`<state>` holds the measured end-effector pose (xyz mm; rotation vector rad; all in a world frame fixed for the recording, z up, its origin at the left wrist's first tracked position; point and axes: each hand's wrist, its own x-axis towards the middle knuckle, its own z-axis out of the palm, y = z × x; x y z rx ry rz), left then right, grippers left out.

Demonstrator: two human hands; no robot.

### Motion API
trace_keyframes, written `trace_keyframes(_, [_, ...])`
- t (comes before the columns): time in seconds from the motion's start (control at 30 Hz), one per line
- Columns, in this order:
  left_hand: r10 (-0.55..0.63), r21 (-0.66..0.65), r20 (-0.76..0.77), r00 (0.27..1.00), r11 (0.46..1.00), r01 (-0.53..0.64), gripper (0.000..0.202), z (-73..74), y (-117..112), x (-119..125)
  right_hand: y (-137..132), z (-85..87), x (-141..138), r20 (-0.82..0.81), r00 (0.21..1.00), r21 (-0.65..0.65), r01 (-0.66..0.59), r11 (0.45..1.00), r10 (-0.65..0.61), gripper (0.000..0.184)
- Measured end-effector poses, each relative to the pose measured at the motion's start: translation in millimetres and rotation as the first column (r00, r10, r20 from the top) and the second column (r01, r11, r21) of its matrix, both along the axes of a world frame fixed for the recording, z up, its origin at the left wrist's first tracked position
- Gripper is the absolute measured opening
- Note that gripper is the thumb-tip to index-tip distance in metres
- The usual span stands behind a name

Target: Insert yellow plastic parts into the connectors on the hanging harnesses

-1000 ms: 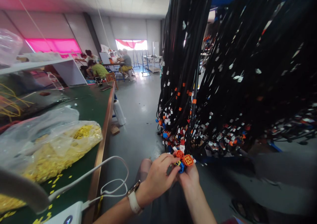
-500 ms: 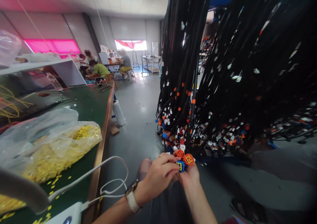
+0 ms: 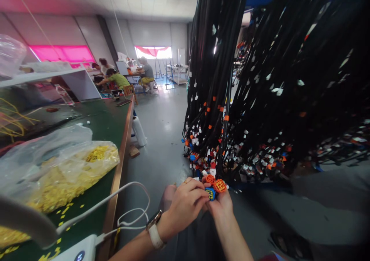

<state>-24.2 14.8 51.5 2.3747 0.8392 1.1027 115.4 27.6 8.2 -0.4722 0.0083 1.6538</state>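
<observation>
A blue connector (image 3: 210, 194) with a yellow insert sits between the fingertips of my left hand (image 3: 185, 200), which is closed on it. My right hand (image 3: 223, 206) is curled from below around a bunch of connectors. In it are a larger orange connector (image 3: 220, 186) and a smaller orange connector (image 3: 210, 179), their faces turned up toward me. The blue one lies against the right palm too. Part of the right fingers is hidden behind the connectors and the left hand. Just beyond hang black cable harnesses (image 3: 215, 72) with many tagged ends.
On the left, a green-topped table (image 3: 105, 116) carries an open plastic bag (image 3: 72, 176) of small yellow pieces, some spilled. A white cable (image 3: 115, 194) loops over its edge from a white power bank (image 3: 79, 250). A white roll (image 3: 139, 131) stands beyond. Several people sit farther back.
The blue connector has turned slightly in my left fingers. Both hands stay in nearly the same place.
</observation>
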Motion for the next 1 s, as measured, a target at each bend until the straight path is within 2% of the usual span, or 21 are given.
trace_keyframes(0.07, [0.011,-0.057,0.006,1.0,0.998,-0.011,0.009,1.7,-1,1,0,0.1,-1,0.015,1.0,0.002,0.014,1.0,-0.014,0.008])
trace_keyframes(0.13, [0.048,-0.182,0.04,0.998,0.982,-0.04,0.006,3.5,0,3,0,0.2,-1,0.026,0.999,-0.003,0.029,1.0,-0.029,0.009])
trace_keyframes(0.2, [0.126,-0.384,0.1,0.987,0.92,-0.078,0.013,4.0,1,5,0,0.4,-3,0.036,0.999,-0.005,0.04,0.999,-0.04,0.009])
trace_keyframes(0.27, [0.197,-0.619,0.182,0.963,0.784,-0.044,0.028,3.0,3,7,-1,0.8,-5,0.035,0.998,-0.027,0.052,0.998,-0.051,0.008])
trace_keyframes(0.33, [0.219,-0.788,0.308,0.926,0.605,0.12,0.038,1.0,3,8,-2,1.2,-8,0.024,0.996,-0.085,0.083,0.993,-0.081,0.007])
trace_keyframes(0.37, [0.226,-0.825,0.376,0.899,0.524,0.212,0.042,0.0,3,8,-2,1.4,-9,0.019,0.995,-0.117,0.1,0.988,-0.098,0.007])
trace_keyframes(0.4, [0.239,-0.838,0.43,0.871,0.465,0.286,0.046,-1.0,2,9,-3,1.5,-10,0.016,0.993,-0.144,0.115,0.983,-0.114,0.007])
trace_keyframes(0.47, [0.274,-0.842,0.482,0.832,0.408,0.353,0.051,-2.5,0,10,-4,1.5,-12,0.007,0.992,-0.155,0.127,0.98,-0.128,0.008])
trace_keyframes(0.57, [0.317,-0.844,0.489,0.813,0.41,0.347,0.054,-4.0,-5,14,-5,0.6,-12,-0.018,0.992,-0.119,0.125,0.985,-0.128,0.009])
trace_keyframes(0.77, [0.327,-0.82,0.484,0.812,0.492,0.291,0.051,-4.4,-10,19,-5,-3.9,-13,0.018,0.983,-0.042,0.183,0.982,-0.183,0.01])
trace_keyframes(0.87, [0.322,-0.816,0.465,0.825,0.516,0.259,0.046,-6.6,-10,19,-4,-3.9,-16,0.004,0.977,-0.075,0.213,0.974,-0.214,0.008])
trace_keyframes(1.0, [0.327,-0.785,0.441,0.836,0.592,0.183,0.041,-12.7,-11,21,-4,-3.1,-19,-0.007,0.973,-0.125,0.229,0.965,-0.231,0.007])
